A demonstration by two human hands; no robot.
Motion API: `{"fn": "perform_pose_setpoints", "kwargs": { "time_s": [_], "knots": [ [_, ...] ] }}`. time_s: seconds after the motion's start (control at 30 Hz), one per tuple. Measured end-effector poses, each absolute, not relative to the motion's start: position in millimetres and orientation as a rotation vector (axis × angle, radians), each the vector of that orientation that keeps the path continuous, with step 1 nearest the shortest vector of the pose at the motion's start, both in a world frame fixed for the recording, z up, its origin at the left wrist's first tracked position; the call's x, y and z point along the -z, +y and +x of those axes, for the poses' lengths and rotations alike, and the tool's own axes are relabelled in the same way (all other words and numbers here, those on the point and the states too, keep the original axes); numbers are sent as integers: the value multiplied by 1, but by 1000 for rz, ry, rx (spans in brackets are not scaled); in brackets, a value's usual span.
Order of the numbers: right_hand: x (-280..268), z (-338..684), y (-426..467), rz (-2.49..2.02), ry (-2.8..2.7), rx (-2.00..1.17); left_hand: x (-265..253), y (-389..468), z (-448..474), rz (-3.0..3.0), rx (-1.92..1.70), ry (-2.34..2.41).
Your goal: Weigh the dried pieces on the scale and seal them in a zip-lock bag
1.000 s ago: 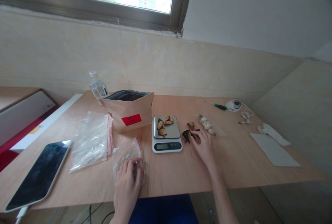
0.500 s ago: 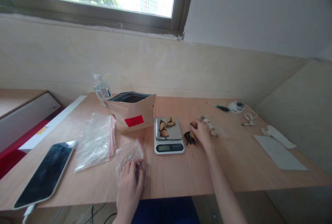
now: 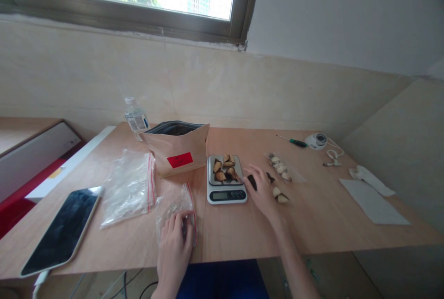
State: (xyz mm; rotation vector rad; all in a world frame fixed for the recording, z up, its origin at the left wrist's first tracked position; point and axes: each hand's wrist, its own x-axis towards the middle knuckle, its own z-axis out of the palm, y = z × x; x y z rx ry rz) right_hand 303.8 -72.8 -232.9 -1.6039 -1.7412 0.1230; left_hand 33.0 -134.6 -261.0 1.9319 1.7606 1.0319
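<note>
- Two bare hands are seen over a light wooden tabletop (image 3: 329,225) set into a corner of pale tiled wall, beneath a dark-framed window (image 3: 138,8).
- A small clear zip bag (image 3: 175,209) with a red seal strip is pressed flat under the left hand (image 3: 175,248), whose fingers are spread loosely on it; nothing is gripped.
- The right hand (image 3: 262,192) is held open and low, fingers extended, just right of a small digital kitchen scale (image 3: 226,184); a dark piece (image 3: 252,181) lies at its fingertips, though whether it is pinched cannot be told.
- Several brown, wedge-shaped dried pieces (image 3: 225,168) are heaped on the scale's steel platform, dark at the edges and paler inside.
- Two paler pieces (image 3: 280,195) lie just right of the right hand, and a clear bag of similar pieces (image 3: 281,169) lies beyond it.
- Beyond the left hand stands an open kraft pouch with a red label (image 3: 178,153), and a larger zip bag (image 3: 128,186) and a tablet (image 3: 60,229) lie to its left.
</note>
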Motion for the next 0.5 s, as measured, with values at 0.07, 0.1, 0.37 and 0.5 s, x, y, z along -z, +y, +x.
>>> {"fn": "perform_pose_setpoints", "kwargs": {
  "time_s": [0.07, 0.1, 0.37, 0.5],
  "knots": [
    [247, 309, -90, -1606, -1659, -96, 261, -134, 33, 1935, -1028, 1763],
    [253, 311, -99, -1605, -1623, -82, 261, -134, 33, 1937, -1025, 1762],
    [269, 316, -125, -1661, -1547, 42, 262, -135, 32, 1939, -1020, 1746],
    [268, 315, -123, -1640, -1552, 66, 264, -134, 32, 1925, -1020, 1735]
  ]
}}
